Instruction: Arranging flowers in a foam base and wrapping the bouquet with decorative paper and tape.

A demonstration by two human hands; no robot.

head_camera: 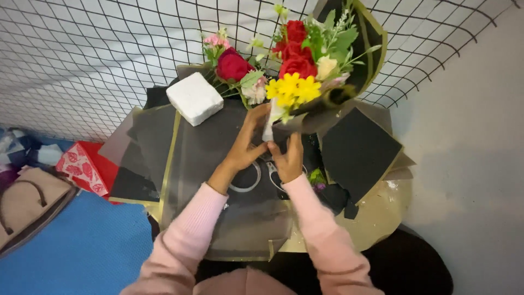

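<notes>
- Bouquet (305,71) of red roses and yellow daisies stands tilted at the far side of the round table (376,218), in dark wrap.
- Right hand (288,158) grips its base; left hand (248,143) reaches to the stems, fingers seemingly pinching wrap.
- Tape roll (246,177) lies beneath the wrists.
- White foam block (194,98) sits farther left.

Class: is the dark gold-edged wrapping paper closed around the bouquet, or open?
Open: the dark gold-edged wrapping paper backs only the right side; red roses show uncovered.
</notes>
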